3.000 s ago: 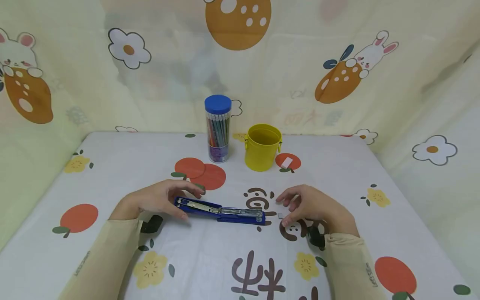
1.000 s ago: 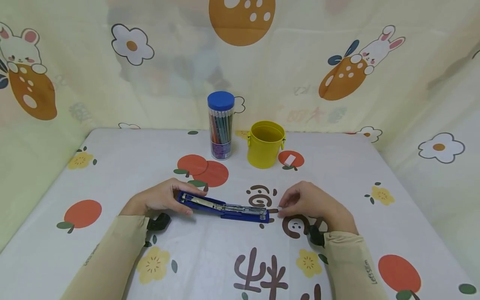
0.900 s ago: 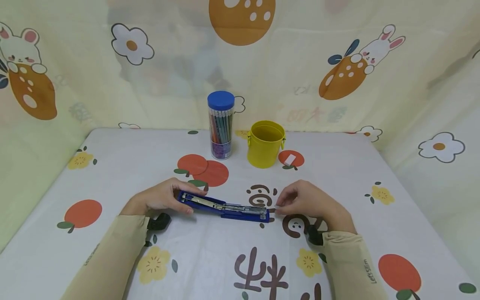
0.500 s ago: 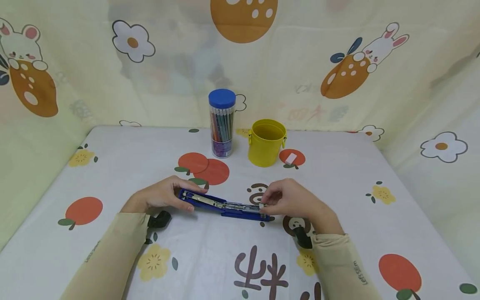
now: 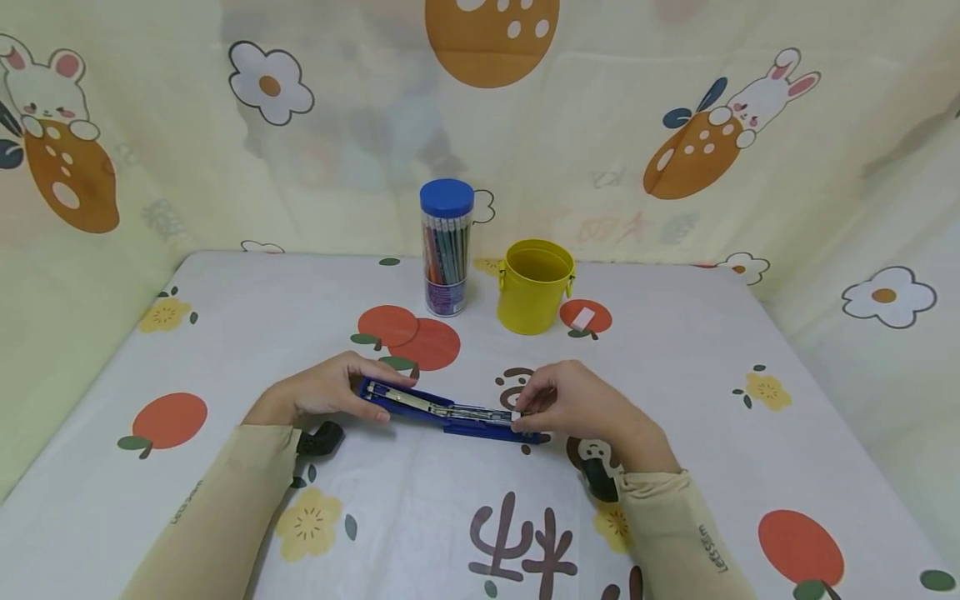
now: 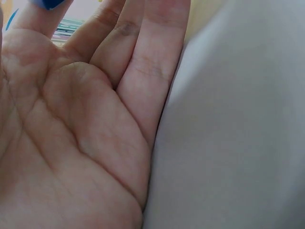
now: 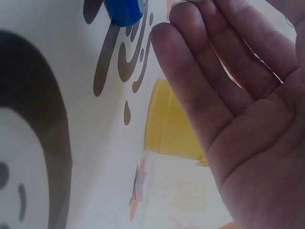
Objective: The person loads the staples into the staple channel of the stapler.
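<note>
A blue stapler (image 5: 420,408) lies opened out across the middle of the table, its metal magazine exposed. My left hand (image 5: 330,387) holds its left end between thumb and fingers, and in the left wrist view only a blue bit of it shows at the top edge. Over the stapler's right end, my right hand (image 5: 581,406) pinches a small silvery strip of staples (image 5: 515,416) between thumb and fingertips, right at the magazine. In the right wrist view the stapler's blue end (image 7: 125,12) appears near the fingertips.
Behind the stapler stand a clear tube of pencils (image 5: 446,250) with a blue lid and a yellow bucket (image 5: 535,292). A pale eraser (image 5: 583,319) lies right of the bucket. The table has a printed white cloth (image 5: 390,517); a patterned curtain (image 5: 345,167) hangs behind it.
My right hand has picked the small staple strip up from the table and moved it left, over the stapler's right end. My left hand has closed in on the stapler's left end.
</note>
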`<state>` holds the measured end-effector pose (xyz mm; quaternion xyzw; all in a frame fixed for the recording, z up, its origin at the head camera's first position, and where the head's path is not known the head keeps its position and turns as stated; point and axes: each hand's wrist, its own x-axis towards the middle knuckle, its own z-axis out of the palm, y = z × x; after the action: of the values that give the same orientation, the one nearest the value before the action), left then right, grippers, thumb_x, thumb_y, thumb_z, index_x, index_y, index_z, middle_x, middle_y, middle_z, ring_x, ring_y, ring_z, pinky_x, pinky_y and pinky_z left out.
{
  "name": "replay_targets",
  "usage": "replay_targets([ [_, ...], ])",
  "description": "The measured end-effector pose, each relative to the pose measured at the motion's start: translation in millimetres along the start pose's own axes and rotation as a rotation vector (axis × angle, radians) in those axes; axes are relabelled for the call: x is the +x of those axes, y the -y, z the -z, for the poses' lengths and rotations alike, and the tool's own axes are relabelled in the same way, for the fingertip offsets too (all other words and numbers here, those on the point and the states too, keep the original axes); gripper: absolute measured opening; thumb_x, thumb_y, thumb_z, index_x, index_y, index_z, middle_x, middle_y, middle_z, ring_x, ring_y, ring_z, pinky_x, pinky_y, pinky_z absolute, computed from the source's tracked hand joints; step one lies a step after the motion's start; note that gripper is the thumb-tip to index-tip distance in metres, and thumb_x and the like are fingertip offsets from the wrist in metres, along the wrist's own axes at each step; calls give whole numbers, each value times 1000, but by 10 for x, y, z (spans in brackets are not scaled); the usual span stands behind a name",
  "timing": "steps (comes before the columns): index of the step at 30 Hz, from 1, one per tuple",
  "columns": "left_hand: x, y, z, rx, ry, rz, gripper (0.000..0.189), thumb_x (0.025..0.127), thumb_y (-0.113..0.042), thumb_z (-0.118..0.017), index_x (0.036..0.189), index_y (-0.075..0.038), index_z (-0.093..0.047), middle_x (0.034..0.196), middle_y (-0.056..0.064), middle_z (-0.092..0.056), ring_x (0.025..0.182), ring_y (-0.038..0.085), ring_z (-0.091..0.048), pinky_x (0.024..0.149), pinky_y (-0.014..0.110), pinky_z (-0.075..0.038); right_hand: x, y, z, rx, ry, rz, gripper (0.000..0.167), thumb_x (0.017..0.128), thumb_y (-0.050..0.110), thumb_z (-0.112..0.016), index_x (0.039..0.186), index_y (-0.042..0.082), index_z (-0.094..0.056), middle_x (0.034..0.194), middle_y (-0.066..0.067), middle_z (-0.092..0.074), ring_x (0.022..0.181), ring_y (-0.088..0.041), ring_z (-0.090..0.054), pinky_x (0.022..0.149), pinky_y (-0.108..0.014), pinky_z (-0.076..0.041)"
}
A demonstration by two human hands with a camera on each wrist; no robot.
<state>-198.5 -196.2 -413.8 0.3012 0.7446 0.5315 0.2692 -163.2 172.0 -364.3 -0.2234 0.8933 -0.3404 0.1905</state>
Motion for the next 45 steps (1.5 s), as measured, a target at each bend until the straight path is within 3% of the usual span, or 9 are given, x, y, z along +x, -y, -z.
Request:
replay_targets([
  [10, 13, -5, -4, -2, 3, -16, 51, 82, -10, -84, 130, -5, -68, 135, 11, -63, 125, 27, -55, 97, 33, -50, -14, 16, 2, -29, -10, 43, 11, 79, 19, -88, 86, 17, -80, 81, 6, -67, 73, -15, -62, 67, -29, -56],
  [19, 15, -15, -9, -6, 5, -19, 52, 82, -10, -84, 131, -3, -67, 136, 13, -62, 125, 28, -55, 98, 33, -50, -7, -65, -7, -21, -18, 13, 8, 89, 29, -80, 88, 22, -78, 84, 7, -67, 82, -18, -60, 73, -33, -55],
  [28, 18, -19, -3, -1, 0, -5, 53, 82, -10, -85, 131, -3, -67, 136, 12, -62, 126, 27, -55, 99, 33, -49, 17, -115, -9, 18, -7, 17, 5, 89, 18, -79, 93, 16, -77, 87, 4, -68, 80, -17, -62, 75, -32, -56],
  [33, 16, -28, -12, -4, -4, 6, 52, 81, -9, -85, 131, -4, -68, 136, 12, -62, 125, 29, -55, 98, 32, -50, 13, -128, -15, 19, 0, -4, 5, 89, 24, -79, 92, 20, -77, 87, 5, -68, 82, -19, -61, 75, -33, -55],
  [45, -8, -16, 4, -30, 14, 17, 53, 80, -7, -85, 130, -7, -69, 137, 10, -62, 126, 28, -54, 99, 35, -49, -10, -196, -6, 100, 35, -13, 42, 76, 31, -90, 112, 17, -75, 98, 4, -69, 90, -20, -63, 81, -33, -56],
])
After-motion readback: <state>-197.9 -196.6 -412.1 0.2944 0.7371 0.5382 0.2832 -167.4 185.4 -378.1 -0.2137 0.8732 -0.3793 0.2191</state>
